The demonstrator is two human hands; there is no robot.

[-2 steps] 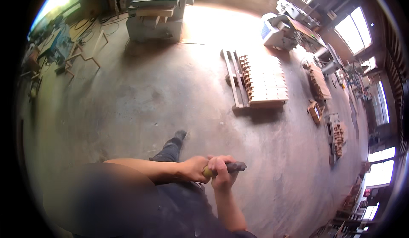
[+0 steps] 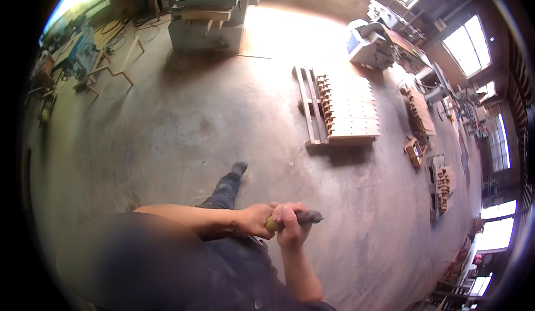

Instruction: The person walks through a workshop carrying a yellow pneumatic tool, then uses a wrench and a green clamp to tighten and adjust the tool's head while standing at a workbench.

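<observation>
Two bare hands, one elongated object between them. Noted on the elongated object (image 2: pixel 309 217): roughly cylindrical body, dark grey-brown, narrowing to a small tip just right of the right fingers; yellow-green, rounded section just left of those fingers; kind and material not determinable. Right hand (image 2: pixel 291 222): fingers bent and wrapped over the middle of the body, gripping it; forearm rising steeply from below. Left hand (image 2: pixel 253 220): against the yellow-green end, just left of the right fingers; forearm nearly level from the left; fingers largely hidden, so whether closed on it cannot be told. Below the fingers: dark cloth clothing (image 2: pixel 242 266), speckled. Up and left of the fingers: dark shoe (image 2: pixel 239 169) on a smooth, stained, grey floor (image 2: pixel 167 138). Well beyond the fingers, up and right: slatted pallet (image 2: pixel 305 96) bearing pale, flat-topped wooden pieces (image 2: pixel 354 110) with a toothed left edge. Farther right: small, box-like wooden frame (image 2: pixel 414 152). Far ahead, up and left: box-shaped grey machine (image 2: pixel 195 37).
</observation>
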